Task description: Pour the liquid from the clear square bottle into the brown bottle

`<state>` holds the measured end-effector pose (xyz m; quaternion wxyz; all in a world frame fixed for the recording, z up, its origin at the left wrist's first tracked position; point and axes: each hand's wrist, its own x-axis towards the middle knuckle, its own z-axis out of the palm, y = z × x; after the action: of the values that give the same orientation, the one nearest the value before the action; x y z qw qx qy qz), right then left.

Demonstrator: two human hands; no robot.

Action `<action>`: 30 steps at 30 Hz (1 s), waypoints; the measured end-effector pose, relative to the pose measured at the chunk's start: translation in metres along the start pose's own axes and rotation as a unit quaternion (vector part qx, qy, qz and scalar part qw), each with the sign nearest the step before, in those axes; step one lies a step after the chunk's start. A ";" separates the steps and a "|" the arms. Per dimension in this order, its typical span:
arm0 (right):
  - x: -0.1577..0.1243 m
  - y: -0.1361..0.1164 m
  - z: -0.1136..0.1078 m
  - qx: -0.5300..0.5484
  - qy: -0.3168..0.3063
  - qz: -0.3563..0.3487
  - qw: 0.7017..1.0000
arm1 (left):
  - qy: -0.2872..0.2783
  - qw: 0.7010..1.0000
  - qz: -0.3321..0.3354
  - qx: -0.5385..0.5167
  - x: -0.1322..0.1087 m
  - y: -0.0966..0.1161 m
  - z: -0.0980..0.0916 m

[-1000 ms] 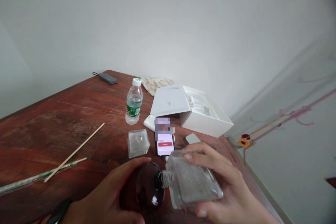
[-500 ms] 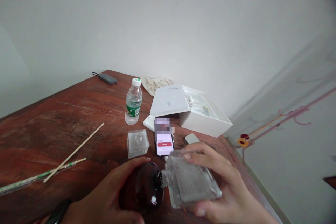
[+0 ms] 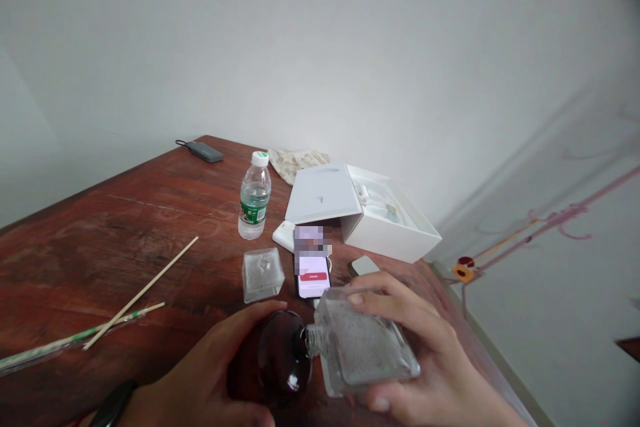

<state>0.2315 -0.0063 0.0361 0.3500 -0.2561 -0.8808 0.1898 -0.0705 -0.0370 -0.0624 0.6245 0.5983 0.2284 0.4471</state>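
My left hand [image 3: 215, 367] is wrapped round a dark brown rounded bottle [image 3: 285, 360] at the bottom of the view. A clear square glass bottle [image 3: 367, 340] lies tilted on its side in my right hand [image 3: 420, 340], fingers over its top and thumb beneath. Its threaded neck points left and meets the dark bottle's mouth; whether the necks touch or one sits inside the other, I cannot tell. Just beyond my left hand a clear glass cube [image 3: 263, 275] with a small round hollow rests on the table. A lit phone [image 3: 313, 267] lies behind the square bottle.
On the wooden table [image 3: 125, 220] stands a water bottle [image 3: 255, 197]. An open white box [image 3: 385, 233] is at the back right, near a cloth [image 3: 297, 163]. Thin wooden sticks [image 3: 145, 287] lie left, and a grey device [image 3: 205, 151] sits at the far corner.
Both hands and the two bottles they hold stay almost in place. The whole view has shifted very slightly.
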 end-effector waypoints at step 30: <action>0.000 0.001 0.000 0.012 0.011 -0.005 1.000 | 0.010 1.000 -0.013 -0.013 -0.003 -0.001 0.003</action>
<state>0.2317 -0.0058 0.0351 0.3634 -0.2495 -0.8759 0.1962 -0.0692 -0.0412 -0.0638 0.6363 0.5824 0.2363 0.4473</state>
